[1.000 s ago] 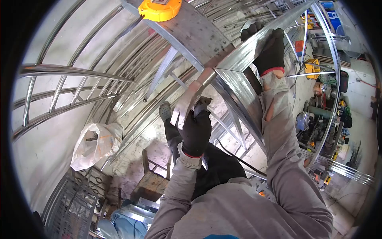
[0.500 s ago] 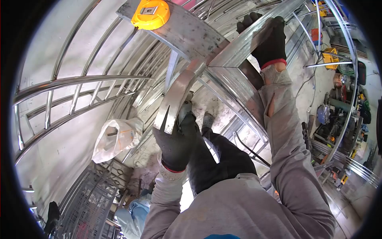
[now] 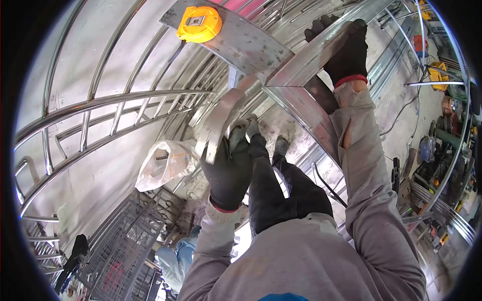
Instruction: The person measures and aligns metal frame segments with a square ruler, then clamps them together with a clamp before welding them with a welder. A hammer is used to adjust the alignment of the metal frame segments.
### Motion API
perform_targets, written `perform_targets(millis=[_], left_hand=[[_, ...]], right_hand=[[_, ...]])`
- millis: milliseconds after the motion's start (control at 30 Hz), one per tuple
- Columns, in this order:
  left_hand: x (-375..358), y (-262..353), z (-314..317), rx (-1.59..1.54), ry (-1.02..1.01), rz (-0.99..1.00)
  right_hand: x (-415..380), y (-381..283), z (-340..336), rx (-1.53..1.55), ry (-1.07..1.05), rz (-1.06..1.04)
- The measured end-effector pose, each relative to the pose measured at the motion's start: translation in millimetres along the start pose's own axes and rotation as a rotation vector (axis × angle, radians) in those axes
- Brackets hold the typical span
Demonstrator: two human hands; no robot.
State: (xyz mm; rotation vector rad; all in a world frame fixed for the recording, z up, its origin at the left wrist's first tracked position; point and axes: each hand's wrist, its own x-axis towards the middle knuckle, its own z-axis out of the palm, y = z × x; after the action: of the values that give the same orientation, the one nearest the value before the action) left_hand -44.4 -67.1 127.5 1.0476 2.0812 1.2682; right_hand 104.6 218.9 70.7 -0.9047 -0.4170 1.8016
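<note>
My left hand (image 3: 228, 175), in a dark glove, is closed round the handle of a claw hammer (image 3: 219, 118). The hammer's head lies close to the corner where a flat metal plate (image 3: 246, 47) meets square metal tubes; whether it touches is unclear. My right hand (image 3: 349, 52), also gloved, is wrapped round the upper square tube (image 3: 309, 60), its fingers over the far side. A second tube (image 3: 306, 110) runs down from the corner toward my right forearm. On the plate rests a yellow tape measure (image 3: 200, 24).
Curved metal railings (image 3: 95, 104) stand at the left. A white sack (image 3: 165, 163) sits on the floor below them, near a wire-mesh frame (image 3: 118, 246). Long bars lie behind the plate. Tools and a curved metal frame (image 3: 459, 145) are at the right.
The view has shifted, so most things appear slightly further right. The hammer has tilted a little in my left hand. My right hand keeps its hold on the tube.
</note>
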Motion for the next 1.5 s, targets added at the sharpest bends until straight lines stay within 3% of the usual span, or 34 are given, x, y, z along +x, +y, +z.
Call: perform_targets(millis=[67,133,200,267,333,400,467,500,600,667,733,767,833,867,933,967,1000,1067,1100,1133,1200,1233,1267,1300,1367,1400,1433,1467,1500], left_hand=[[-1,-5,4,-0.056,0.067,0.070],[-3,-28,9,0.312,0.053,0.299],[-7,-29,14,0.561,0.017,0.263],[-6,-28,12,0.616,0.025,0.273],[-4,-31,11,0.674,0.062,0.302],[7,-30,7,0.332,-0.002,0.352],[5,-23,11,0.194,0.116,0.232],[2,-17,7,0.009,0.113,0.032],[-3,-21,1,-0.180,0.129,-0.184],[-11,-28,-3,-0.290,0.163,-0.298],[-29,-44,-14,-0.285,0.139,-0.352],[-37,-51,-21,-0.346,0.117,-0.424],[-45,-44,-36,-0.405,0.079,-0.521],[-48,-42,-44,-0.412,0.076,-0.516],[-48,-38,-61,-0.395,0.009,-0.602],[-43,-29,-67,-0.415,0.007,-0.609],[-34,-23,-74,-0.420,-0.032,-0.589],[-12,-12,-89,-0.479,-0.177,-0.371],[0,7,-92,-0.311,-0.198,-0.280],[15,31,-91,-0.512,-0.230,-0.271],[41,36,-94,-0.592,-0.377,-0.137],[49,70,-88,-0.623,-0.380,-0.016],[44,117,-74,-0.571,-0.257,0.007],[52,122,-70,-0.775,-0.420,0.077],[36,182,-48,-0.992,-0.549,0.306],[33,203,-46,-1.128,-0.636,0.155],[47,205,-36,-1.407,-1.091,0.327],[29,227,-28,-1.419,-1.151,0.341],[-4,252,-9,-1.105,-0.960,0.348]], right_hand=[[-7,0,9,-0.103,0.004,-0.090],[-10,0,13,-0.087,0.057,-0.076],[-7,0,10,-0.070,0.111,-0.067],[-2,-4,4,-0.045,-0.081,-0.041],[-7,-2,8,-0.065,-0.009,-0.056],[-10,-2,14,-0.082,0.062,-0.073],[-10,-2,10,-0.115,0.012,-0.092],[-9,-3,10,-0.118,0.006,-0.085],[-10,-5,7,-0.093,0.043,-0.054],[5,-8,-29,-0.816,-0.150,-0.399],[8,-18,-49,-1.697,-0.039,-0.951],[6,-18,-46,-1.684,0.105,-1.064],[1,-29,-32,-0.881,0.235,-0.763],[-8,-34,-12,-0.456,0.328,-0.717],[-54,-46,15,-0.503,0.316,-0.778],[-80,-45,18,-0.638,0.202,-0.839],[-107,-44,22,-0.778,0.092,-0.900],[-169,-43,52,-0.475,-0.206,-0.649],[-213,-44,70,-0.701,-0.241,-0.466],[-244,-38,77,-0.842,-0.268,-0.416],[-301,-27,90,-1.134,-0.346,-0.331],[-313,-24,90,-1.180,-0.378,-0.408],[-327,-23,87,-1.220,-0.403,-0.460],[-338,-21,81,-1.298,-0.366,-0.539],[-358,-25,69,-1.362,-0.306,-0.600],[-370,-37,69,-1.370,-0.232,-0.637],[-385,-52,71,-1.409,-0.110,-0.618],[-399,-70,67,-1.446,0.007,-0.593],[-414,-88,46,-1.446,0.086,-0.632]])
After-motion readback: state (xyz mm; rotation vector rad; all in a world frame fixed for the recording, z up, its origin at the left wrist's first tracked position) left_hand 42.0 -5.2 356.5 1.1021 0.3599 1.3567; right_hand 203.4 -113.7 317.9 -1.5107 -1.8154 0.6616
